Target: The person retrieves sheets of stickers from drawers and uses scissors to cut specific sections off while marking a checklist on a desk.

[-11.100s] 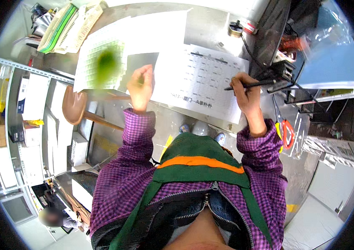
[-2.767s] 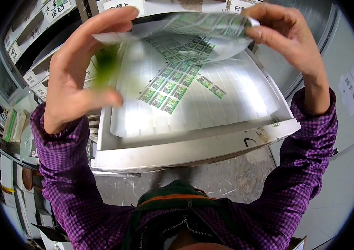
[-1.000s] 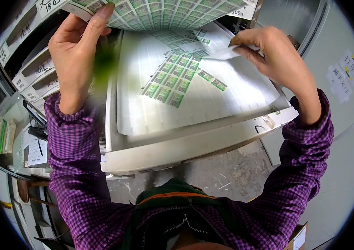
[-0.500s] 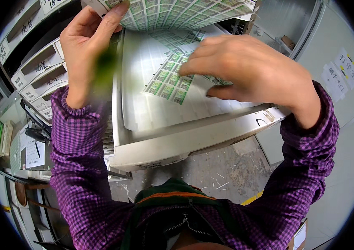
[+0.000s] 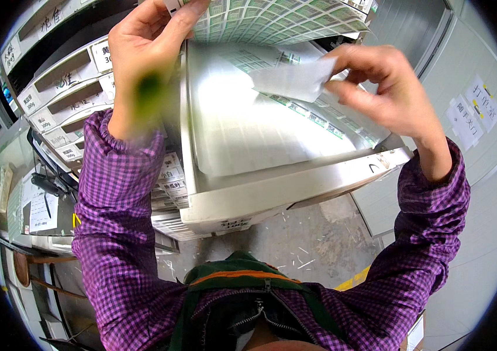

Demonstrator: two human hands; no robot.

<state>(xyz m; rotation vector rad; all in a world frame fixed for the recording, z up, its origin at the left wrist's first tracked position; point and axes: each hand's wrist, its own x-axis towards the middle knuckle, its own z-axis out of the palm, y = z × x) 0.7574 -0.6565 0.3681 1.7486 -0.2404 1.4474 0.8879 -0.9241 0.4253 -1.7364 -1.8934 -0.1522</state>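
Observation:
My left hand [image 5: 146, 52] pinches the corner of a large sheet of green-and-white printed labels [image 5: 278, 22], lifted and bowed over an open white drawer [image 5: 301, 186]. Between the thumb and fingers of my right hand [image 5: 380, 88] is a smaller piece of label sheet [image 5: 295, 79], its plain white back turned up. Beneath it in the drawer lie a strip of green labels [image 5: 313, 116] and a large pale sheet [image 5: 248, 146]. More green labels show partly under the raised sheet. A blurred green patch hides part of my left wrist.
Stacked white drawers with handwritten labels [image 5: 64, 82] stand at the left, above a desk holding a written sheet [image 5: 41, 207]. A pale wall with posted papers [image 5: 473, 111] is on the right. Paper scraps litter the grey floor [image 5: 283, 240] below the drawer.
My right hand has picked up the small label piece, turned its white back up and moved right and slightly up. My left hand still holds the large sheet; the view has shifted a little.

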